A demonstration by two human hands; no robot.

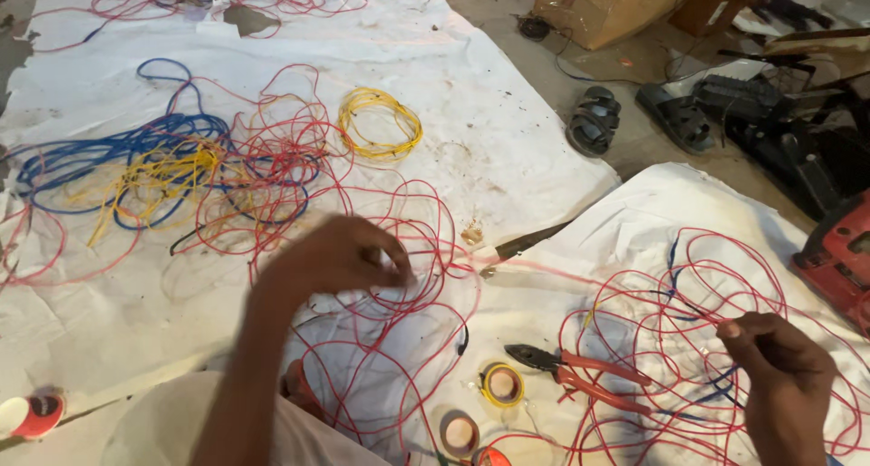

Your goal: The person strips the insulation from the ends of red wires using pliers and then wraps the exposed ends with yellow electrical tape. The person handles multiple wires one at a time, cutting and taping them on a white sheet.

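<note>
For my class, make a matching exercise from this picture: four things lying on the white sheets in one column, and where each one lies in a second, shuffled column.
Things:
1. yellow wire coil
2. pliers
3. blue wire tangle
4. yellow tape roll

Places:
A. far left of the sheet, mixed with yellow and red wire
B. near bottom centre, just left of the pliers' jaws
C. upper middle, lying in a neat ring
D. on the near sheet, left of the right hand, among red wire loops

Pairs: 1-C, 2-D, 3-A, 4-B
</note>
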